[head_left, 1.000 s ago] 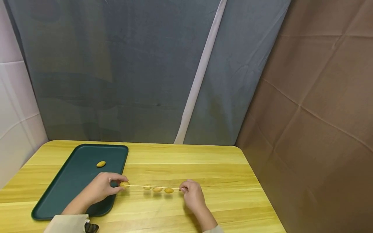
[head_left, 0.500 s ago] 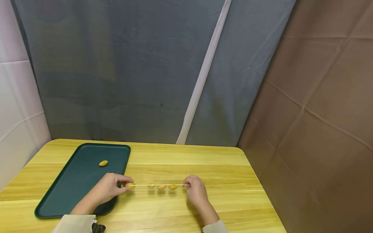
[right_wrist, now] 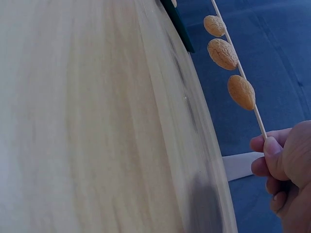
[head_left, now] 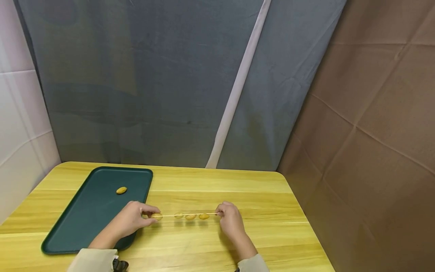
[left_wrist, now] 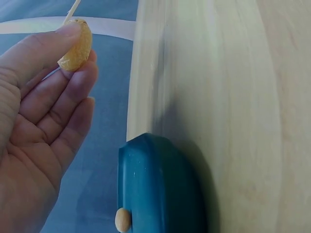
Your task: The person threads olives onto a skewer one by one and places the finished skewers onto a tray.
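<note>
A thin wooden skewer (head_left: 185, 215) spans the space between my hands, held above the table. Three wrinkled, yellow-brown oval pieces, like dried fruit, sit along it; the one nearest the right hand is an oval piece (right_wrist: 241, 92). My right hand (head_left: 232, 223) grips the skewer's right end between thumb and fingers. At the other end, my left hand (head_left: 130, 220) pinches a further oval piece (left_wrist: 77, 47) with thumb and fingertips. The stick meets that piece; how deep it goes is hidden by the thumb. One loose oval piece (head_left: 121, 190) lies on the dark green tray (head_left: 68, 211).
The tray stands on the left part of the wooden table (head_left: 272, 211), partly under my left forearm. A grey curtain (head_left: 153, 83) with a pale strip hangs behind the table's far edge. Brown cloth (head_left: 380, 132) hangs on the right, white cloth on the left.
Both hands and the skewer appear slightly farther right, and the skewer looks more level than a second ago. The whole head view has shifted a little too. Grips look the same.
</note>
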`<state>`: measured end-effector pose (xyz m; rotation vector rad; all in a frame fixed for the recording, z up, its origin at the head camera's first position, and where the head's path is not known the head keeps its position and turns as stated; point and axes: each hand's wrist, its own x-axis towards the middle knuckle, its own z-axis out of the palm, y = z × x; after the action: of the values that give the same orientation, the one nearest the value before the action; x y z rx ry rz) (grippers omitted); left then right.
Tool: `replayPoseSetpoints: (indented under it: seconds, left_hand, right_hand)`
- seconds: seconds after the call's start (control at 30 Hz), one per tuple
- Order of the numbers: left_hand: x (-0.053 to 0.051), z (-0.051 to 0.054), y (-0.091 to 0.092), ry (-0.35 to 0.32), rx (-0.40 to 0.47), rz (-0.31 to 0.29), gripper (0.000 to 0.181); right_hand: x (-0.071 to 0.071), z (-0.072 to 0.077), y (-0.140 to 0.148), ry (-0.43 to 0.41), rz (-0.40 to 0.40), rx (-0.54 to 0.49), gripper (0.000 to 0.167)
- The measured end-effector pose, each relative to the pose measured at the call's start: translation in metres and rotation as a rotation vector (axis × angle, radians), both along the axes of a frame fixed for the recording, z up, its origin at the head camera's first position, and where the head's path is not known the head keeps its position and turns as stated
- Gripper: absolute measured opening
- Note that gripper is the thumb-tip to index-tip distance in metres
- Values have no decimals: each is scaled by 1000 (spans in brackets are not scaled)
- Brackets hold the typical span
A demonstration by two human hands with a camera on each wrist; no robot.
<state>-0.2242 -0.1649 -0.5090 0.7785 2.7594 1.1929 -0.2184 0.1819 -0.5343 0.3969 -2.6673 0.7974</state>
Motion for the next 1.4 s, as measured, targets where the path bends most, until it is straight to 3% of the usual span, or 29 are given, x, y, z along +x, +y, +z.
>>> replayPoseSetpoints:
  seconds: [0.8,1.07,1.4]
  left_hand:
    - [1,3,9,-56,-2,-45,22]
    - [0,4,11,-54,-30,-36,24]
    - [0,3,12,-100,-27,-39,26]
  right_hand:
    - [1,3,-3,18,0,62,23]
    - [0,2,-5,36,11,83,22]
    - [0,0,-9,43,22,76,25]
